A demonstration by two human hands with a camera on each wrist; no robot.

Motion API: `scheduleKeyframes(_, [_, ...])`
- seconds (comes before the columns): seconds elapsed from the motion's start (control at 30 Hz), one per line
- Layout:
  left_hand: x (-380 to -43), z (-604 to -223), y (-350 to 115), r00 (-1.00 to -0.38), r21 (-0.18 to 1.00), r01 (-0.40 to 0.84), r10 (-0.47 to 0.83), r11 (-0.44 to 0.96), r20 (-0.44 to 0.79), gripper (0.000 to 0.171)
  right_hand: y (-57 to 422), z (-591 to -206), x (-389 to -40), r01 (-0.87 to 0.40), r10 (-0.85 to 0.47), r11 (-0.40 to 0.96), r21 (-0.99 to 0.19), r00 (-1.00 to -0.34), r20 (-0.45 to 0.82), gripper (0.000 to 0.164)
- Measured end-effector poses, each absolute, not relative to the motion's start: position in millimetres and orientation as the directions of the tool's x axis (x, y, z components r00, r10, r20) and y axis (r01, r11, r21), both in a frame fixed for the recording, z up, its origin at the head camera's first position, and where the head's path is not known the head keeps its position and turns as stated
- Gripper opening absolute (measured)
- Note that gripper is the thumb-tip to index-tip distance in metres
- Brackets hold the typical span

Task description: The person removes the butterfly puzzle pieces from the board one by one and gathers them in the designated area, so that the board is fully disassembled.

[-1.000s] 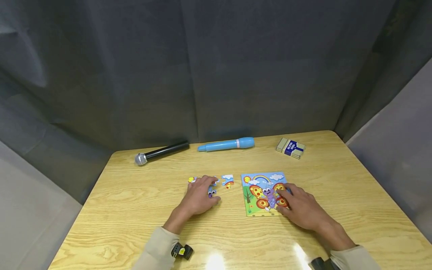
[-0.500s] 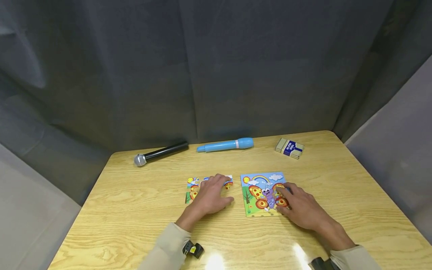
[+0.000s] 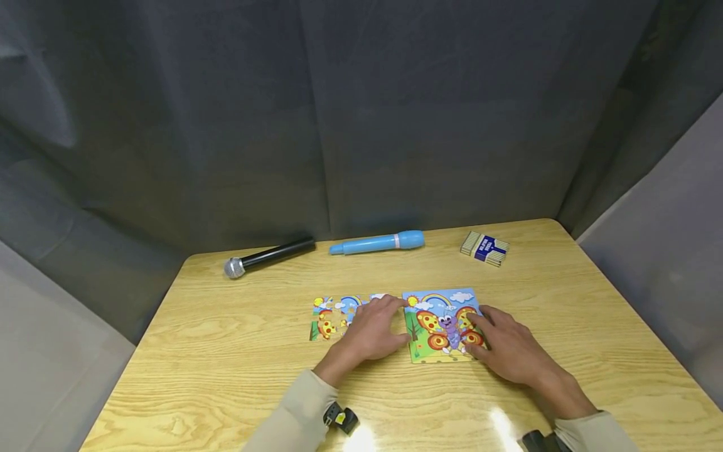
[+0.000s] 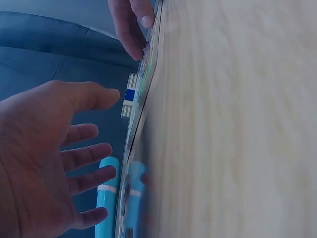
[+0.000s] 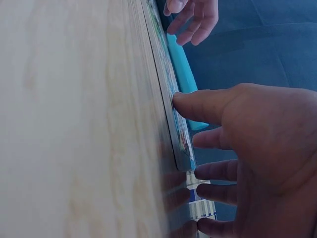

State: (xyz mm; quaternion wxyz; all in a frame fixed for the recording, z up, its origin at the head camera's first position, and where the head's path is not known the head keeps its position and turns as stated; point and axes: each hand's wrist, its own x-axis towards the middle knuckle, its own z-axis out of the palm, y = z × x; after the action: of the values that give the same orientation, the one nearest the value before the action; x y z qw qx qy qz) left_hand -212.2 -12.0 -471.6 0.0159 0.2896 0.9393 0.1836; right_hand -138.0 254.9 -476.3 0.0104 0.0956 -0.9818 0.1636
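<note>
A butterfly puzzle board (image 3: 427, 345) lies flat on the wooden table. My right hand (image 3: 511, 351) rests at its right edge; in the right wrist view the thumb touches the face of the board (image 5: 171, 119), its fingers extended around the edge. My left hand (image 3: 369, 333) hovers by the board's left edge with fingers spread and nothing in it, as the left wrist view shows. Left of the board lie several loose puzzle pieces (image 3: 325, 329) in a rough square, some of them hidden under my left hand.
Along the back of the table lie a black microphone (image 3: 277, 253) with a silver head, a blue pen-shaped tube (image 3: 369, 244) and a bundle of thin sticks (image 3: 484, 248) with a blue label. A dark curtain (image 3: 339, 125) hangs behind the table.
My left hand has moved right, from over the loose pieces to the board's left edge, uncovering pieces at the left. My right hand stays in place at the board.
</note>
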Motion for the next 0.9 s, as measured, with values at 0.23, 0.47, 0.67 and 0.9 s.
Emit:
scheduleKeyframes(0.23, [-210.6, -470.2, 1.7, -0.821, 0.362, 0.546, 0.568, 0.755, 0.055, 0.056, 257.0, -475.8, -137.9, -0.172, -0.172, 0.935, -0.311, -0.985, 0.026, 0.066])
scheduleKeyframes(0.47, [-211.3, -471.2, 16.7, -0.812, 0.325, 0.566, 0.580, 0.758, 0.064, 0.055, 257.4, -476.0, -137.6, -0.172, -0.173, 0.941, -0.292, -0.985, 0.023, 0.067])
scheduleKeyframes(0.67, [-209.7, -473.3, 25.5, -0.818, 0.298, 0.560, 0.574, 0.773, 0.047, 0.055, 255.1, -476.2, -138.0, -0.148, -0.157, 0.943, -0.298, -0.988, -0.005, 0.073])
scheduleKeyframes(0.9, [-207.8, -473.9, 39.3, -0.807, 0.274, 0.577, 0.588, 0.770, 0.048, 0.053, 256.7, -476.1, -136.8, -0.154, -0.156, 0.944, -0.292, -0.988, 0.014, 0.071])
